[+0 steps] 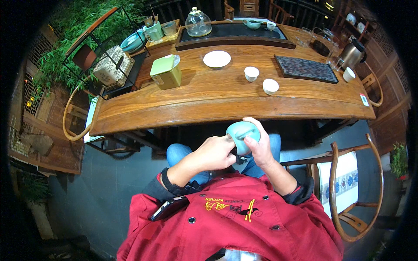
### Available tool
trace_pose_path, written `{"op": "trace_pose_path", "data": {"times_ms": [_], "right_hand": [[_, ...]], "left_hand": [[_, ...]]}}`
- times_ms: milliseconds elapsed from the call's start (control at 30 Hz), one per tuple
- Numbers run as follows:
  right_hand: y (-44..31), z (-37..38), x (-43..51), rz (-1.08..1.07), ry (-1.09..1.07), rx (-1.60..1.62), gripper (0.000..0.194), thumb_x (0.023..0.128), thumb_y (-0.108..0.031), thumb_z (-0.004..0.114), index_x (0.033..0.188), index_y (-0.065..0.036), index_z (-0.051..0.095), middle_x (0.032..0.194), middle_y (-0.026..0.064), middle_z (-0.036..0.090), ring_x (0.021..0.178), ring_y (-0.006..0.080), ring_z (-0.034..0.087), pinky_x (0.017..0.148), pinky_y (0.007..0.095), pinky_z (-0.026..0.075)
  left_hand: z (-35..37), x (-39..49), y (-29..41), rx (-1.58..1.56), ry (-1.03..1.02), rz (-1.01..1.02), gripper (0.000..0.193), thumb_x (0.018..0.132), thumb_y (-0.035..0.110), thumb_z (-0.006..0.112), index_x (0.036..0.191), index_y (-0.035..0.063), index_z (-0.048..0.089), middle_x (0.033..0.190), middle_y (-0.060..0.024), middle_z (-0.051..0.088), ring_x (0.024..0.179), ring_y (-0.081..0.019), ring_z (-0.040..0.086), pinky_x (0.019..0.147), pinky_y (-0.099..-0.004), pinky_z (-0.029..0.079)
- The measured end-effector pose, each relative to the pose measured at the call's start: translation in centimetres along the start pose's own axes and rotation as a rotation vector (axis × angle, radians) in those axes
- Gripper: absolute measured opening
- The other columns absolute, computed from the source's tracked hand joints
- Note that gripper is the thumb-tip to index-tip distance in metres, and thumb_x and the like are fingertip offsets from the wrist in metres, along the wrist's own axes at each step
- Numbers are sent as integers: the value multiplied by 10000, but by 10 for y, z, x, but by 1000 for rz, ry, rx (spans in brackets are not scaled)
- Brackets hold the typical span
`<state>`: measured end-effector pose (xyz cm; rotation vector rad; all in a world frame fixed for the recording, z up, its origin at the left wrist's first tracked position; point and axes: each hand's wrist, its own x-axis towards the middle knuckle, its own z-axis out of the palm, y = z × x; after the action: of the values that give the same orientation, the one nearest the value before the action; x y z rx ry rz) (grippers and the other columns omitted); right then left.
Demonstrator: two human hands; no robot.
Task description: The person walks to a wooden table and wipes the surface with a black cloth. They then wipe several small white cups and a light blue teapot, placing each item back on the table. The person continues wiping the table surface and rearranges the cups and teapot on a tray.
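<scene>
My right hand (260,146) grips a turquoise glazed ceramic vessel (242,133) above my lap, just short of the table's front edge. The thumb presses on its side, and the vessel is tilted. My left hand (217,150) meets it from the left with curled fingers. Its fingertips reach the vessel's rim or opening and are partly hidden, so whether they hold anything does not show. On the table ahead stand two small white cups, one cup (251,74) and another cup (270,86) nearer me. Behind them lies a white round dish (217,59).
A green lidded tin (166,72) stands left on the wooden table (209,98). At right are a dark ridged tray (307,69), a white cup (348,74) and a metal thermos jug (352,53). A glass teapot (198,24) sits on the rear tea tray (235,42). A chair (336,182) stands right.
</scene>
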<state>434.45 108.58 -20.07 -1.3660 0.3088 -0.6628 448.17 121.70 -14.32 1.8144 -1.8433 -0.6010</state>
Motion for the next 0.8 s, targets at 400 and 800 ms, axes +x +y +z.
{"op": "trace_pose_path", "data": {"times_ms": [400,800], "right_hand": [[11,-3,2,133,-28,109,564,937,-318,633,1382,1,495,1238,103,600,1149,176,552,1032,322,419],[38,-4,-2,471,51,265,469,1032,-404,493,1327,-42,544,1236,72,596,1119,158,560,955,322,472]], "left_hand": [[25,-6,-34,-361,104,115,531,721,79,665,1244,13,602,1164,-229,645,1081,-374,634,962,-399,507],[27,1,-31,572,-64,62,92,791,105,603,827,33,646,785,-110,646,821,-290,690,651,-432,563]]}}
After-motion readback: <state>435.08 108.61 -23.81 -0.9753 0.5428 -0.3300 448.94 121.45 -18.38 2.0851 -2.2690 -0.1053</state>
